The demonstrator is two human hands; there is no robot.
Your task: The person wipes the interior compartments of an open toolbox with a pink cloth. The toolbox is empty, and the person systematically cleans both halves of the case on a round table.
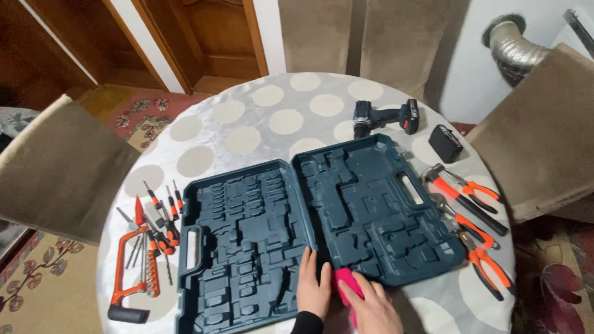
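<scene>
Head view is showing a round table (272, 117) under a spotted cloth, with an open blue tool case (260, 235) lying flat across its middle. The left hand (314, 286) is resting flat, fingers spread, on the case's near edge by the hinge. The right hand (373, 307) is lying open on a pink cloth (348, 282), touching but not gripping it, at the table's near rim. A drill (385, 117) and battery (445, 143) are sitting beyond the case. Pliers (476, 232) are crowding the right edge, a hacksaw (129, 272) and screwdrivers (162, 213) the left.
</scene>
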